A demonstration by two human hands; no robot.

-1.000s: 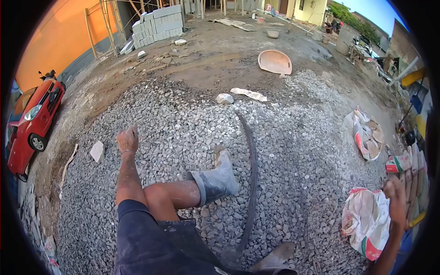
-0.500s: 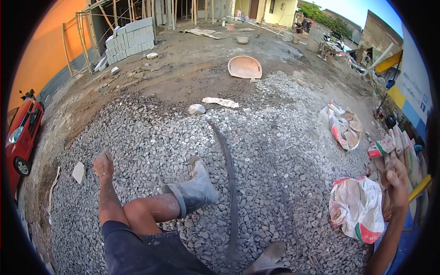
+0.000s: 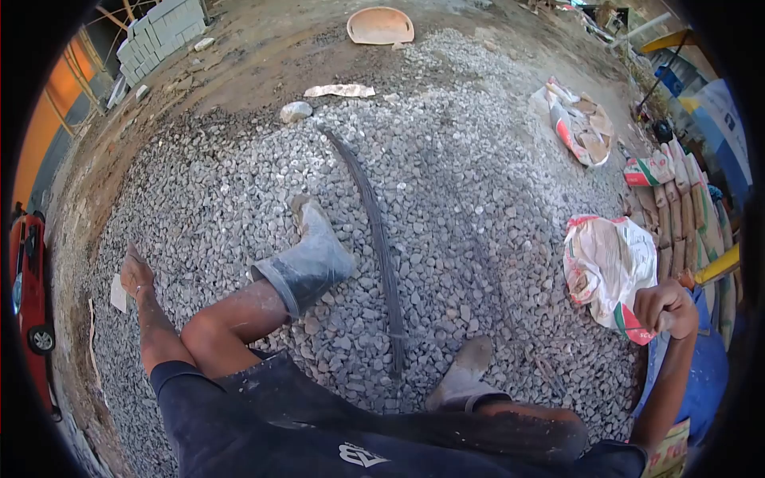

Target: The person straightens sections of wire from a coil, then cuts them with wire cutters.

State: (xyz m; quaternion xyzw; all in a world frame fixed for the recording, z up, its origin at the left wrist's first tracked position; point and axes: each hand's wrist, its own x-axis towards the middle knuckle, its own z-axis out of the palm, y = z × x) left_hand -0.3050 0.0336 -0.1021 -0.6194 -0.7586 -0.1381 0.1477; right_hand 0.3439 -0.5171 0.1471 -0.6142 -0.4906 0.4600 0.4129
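My left hand (image 3: 138,272) hangs over the gravel at the left, fingers loosely closed, with nothing visible in it; that forearm passes beside my bent knee. Over at the right, my right hand (image 3: 668,309) is raised and closed, and what it pinches is too small to make out. Just beyond it lies a crumpled white cement sack (image 3: 610,267) with red and green print. Between my boots, a long dark bundle of thin wires (image 3: 373,219) stretches across the gravel (image 3: 454,263). My grey rubber boot (image 3: 311,247) stands left of the bundle.
Another torn sack (image 3: 574,119) lies farther off at the right. Stacked full sacks (image 3: 677,199) and a blue tarp (image 3: 705,366) border the right side. Ahead are a shallow tub (image 3: 380,28), a pale rock (image 3: 296,111) and grey blocks (image 3: 159,40). A red car (image 3: 32,279) stands at far left.
My view has tilted down, so the ground things sit higher in the picture. My right hand has come lower and turned inward; my left hand has shifted outward to the left.
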